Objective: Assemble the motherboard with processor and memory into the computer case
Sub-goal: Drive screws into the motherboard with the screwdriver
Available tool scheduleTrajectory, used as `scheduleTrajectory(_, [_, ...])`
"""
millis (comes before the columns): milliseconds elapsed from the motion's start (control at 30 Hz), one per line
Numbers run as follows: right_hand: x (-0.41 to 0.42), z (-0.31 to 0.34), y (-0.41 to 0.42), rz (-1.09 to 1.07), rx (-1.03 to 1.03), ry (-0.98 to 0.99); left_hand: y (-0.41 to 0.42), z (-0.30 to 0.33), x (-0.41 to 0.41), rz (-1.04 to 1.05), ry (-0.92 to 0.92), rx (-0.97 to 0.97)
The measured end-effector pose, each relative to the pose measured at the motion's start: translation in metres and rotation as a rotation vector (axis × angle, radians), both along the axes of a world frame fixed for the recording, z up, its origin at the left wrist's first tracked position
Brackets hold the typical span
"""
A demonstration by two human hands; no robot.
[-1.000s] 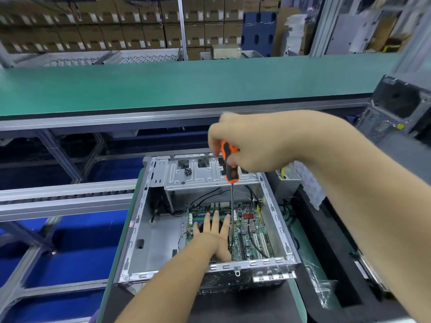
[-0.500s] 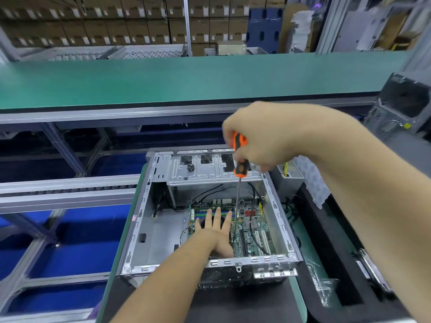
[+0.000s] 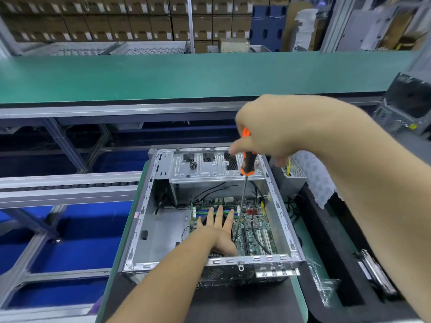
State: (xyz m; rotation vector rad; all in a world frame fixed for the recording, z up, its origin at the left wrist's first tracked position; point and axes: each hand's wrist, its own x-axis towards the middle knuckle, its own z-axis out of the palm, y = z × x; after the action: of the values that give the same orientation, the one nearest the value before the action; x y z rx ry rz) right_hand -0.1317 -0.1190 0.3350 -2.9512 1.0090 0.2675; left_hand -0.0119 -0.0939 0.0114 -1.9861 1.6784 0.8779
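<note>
An open silver computer case (image 3: 140, 229) lies on the bench below me. Inside it sits the green motherboard (image 3: 256, 227), with memory sticks (image 3: 205, 212) near its far edge. My left hand (image 3: 218, 229) lies flat on the board with straight fingers, covering the processor area. My right hand (image 3: 277, 131) grips the orange-and-black handle of a screwdriver (image 3: 247, 164) held upright above the case. Its long shaft runs down to the board, and its tip (image 3: 236, 238) is right beside my left hand.
A drive cage (image 3: 210, 169) spans the case's far end. A grey power supply (image 3: 293, 171) with cables lies right of the case. Black foam trays (image 3: 338, 276) and clear plastic bags (image 3: 326, 287) sit on the right. A green conveyor (image 3: 186, 75) runs behind, with another case (image 3: 408, 106) at far right.
My right hand and the screwdriver have shifted a little to the right over the case. My left hand stays flat on the motherboard.
</note>
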Motion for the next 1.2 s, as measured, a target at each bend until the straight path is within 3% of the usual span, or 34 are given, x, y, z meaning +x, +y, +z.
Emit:
scheduleTrajectory(133, [-0.0001, -0.0064, -0.0018, 0.077, 0.013, -0.025, -0.0018, -0.0027, 0.0008, -0.013, -0.012, 0.005])
scheduleTrajectory(267, [0.0009, -0.0021, -0.0002, -0.009, -0.067, -0.002, -0.0008, -0.0023, 0.0014, -0.009, -0.009, 0.013])
scheduleTrajectory(367, [-0.0012, -0.0040, 0.0026, 0.102, 0.030, -0.034, -0.0023, -0.0017, 0.0014, -0.013, -0.008, 0.002])
scheduleTrajectory(500, [0.0018, -0.0021, 0.0017, -0.003, -0.090, -0.005, 0.0009, 0.0015, 0.0008, -0.014, 0.010, 0.001])
scheduleTrajectory(600, [0.0012, -0.0037, 0.0012, 0.091, -0.010, 0.003, -0.0004, 0.0038, 0.0008, -0.028, 0.001, -0.011])
scheduleTrajectory(700, [0.0009, 0.0030, 0.0021, -0.025, -0.064, 0.038, 0.0012, 0.0042, -0.0006, -0.010, 0.010, -0.014])
scheduleTrajectory(833, [-0.0002, -0.0016, 0.0027, 0.082, 0.015, 0.031, -0.0005, 0.0034, -0.0003, -0.022, 0.003, -0.008])
scheduleTrajectory(967, [0.0026, 0.0006, 0.0046, -0.008, -0.105, 0.073, 0.0019, 0.0043, -0.0004, -0.007, 0.013, 0.002])
scheduleTrajectory(1067, [-0.0001, -0.0039, 0.0074, 0.084, 0.023, -0.005, 0.0007, 0.0054, -0.0007, -0.022, 0.003, 0.003])
scheduleTrajectory(1200, [-0.0002, -0.0026, 0.0026, -0.065, -0.214, 0.048, 0.0032, 0.0070, -0.0013, -0.011, 0.011, 0.000])
